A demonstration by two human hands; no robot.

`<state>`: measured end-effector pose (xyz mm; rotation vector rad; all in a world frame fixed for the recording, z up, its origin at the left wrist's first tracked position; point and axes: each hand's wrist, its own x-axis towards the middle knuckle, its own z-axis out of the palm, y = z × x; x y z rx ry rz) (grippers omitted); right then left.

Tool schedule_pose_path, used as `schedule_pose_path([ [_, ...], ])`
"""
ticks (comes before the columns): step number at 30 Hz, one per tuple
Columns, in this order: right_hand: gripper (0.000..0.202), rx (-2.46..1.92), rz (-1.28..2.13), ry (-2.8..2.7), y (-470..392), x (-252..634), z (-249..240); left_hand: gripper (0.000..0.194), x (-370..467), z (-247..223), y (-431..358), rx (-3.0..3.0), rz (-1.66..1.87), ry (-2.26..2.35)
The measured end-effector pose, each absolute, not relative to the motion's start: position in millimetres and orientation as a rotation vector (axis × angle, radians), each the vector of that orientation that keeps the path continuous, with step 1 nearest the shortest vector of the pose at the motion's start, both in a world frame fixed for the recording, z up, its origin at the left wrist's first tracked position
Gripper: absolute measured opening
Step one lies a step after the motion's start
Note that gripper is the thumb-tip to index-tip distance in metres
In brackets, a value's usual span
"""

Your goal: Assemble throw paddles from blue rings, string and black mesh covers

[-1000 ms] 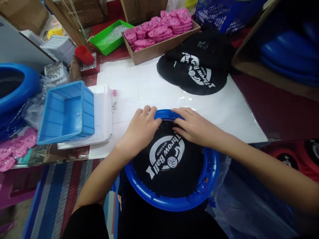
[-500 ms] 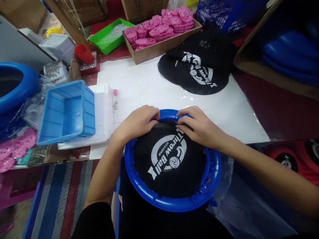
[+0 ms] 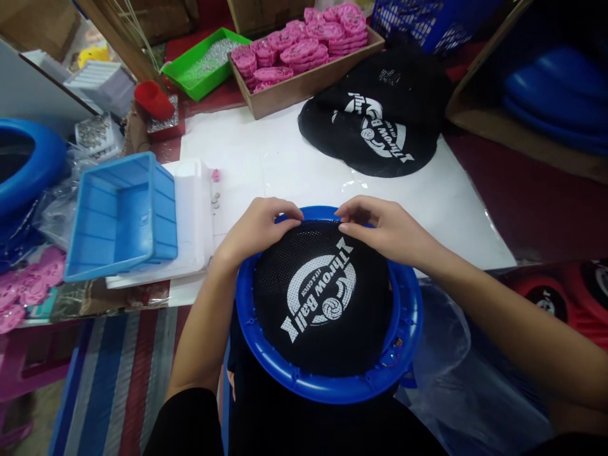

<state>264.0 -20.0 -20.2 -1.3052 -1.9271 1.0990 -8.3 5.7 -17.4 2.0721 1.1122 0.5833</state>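
Observation:
A blue plastic ring (image 3: 327,389) rests over my lap, its far edge at the white-covered table edge. Inside it lies a black mesh disc (image 3: 270,310) with white "Throw Ball" print. My left hand (image 3: 273,221) pinches the mesh edge at the far left of the ring, thumb and fingers together. My right hand (image 3: 375,221) pinches the same edge a little further right. Between the two hands the mesh edge lies along the ring's far inner rim. Small parts with thin wires (image 3: 394,351) sit in the ring's lower right section.
A blue bin (image 3: 121,215) stands on white trays at the left. Further back are a green tray (image 3: 202,66), a red cup (image 3: 154,100), a box of pink parts (image 3: 304,69) and stacked black mesh discs (image 3: 375,120).
The mesh edge between my hands has moved up toward the ring's far rim. My right hand has shifted slightly, its fingers now closed on the mesh edge.

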Motion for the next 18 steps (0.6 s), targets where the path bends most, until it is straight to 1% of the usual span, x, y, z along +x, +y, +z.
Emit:
schedule_pose_path([
  [2, 0.016, -1.325, 1.146, -1.865, -20, 263, -22, 0.016, -7, -19, 4, 2.079, 0.607, 1.125],
  [6, 0.009, -1.399, 1.119, -1.799, -25, 256, -27, 0.015, -5, -21, 3, 2.095, 0.637, 1.156],
  [11, 0.006, -1.417, 0.949, -1.803, -31, 249, -33, 0.012, -4, -23, 4, 2.064, 0.627, 1.214],
  [14, 0.006, -1.400, 0.850, -1.883, -34, 252, -32, 0.014, -5, -23, 4, 2.069, 0.601, 1.194],
  [18, 0.013, -1.344, 0.567, -2.053, -41, 256, -32, 0.019, -8, -21, 5, 2.103, 0.557, 1.124],
])
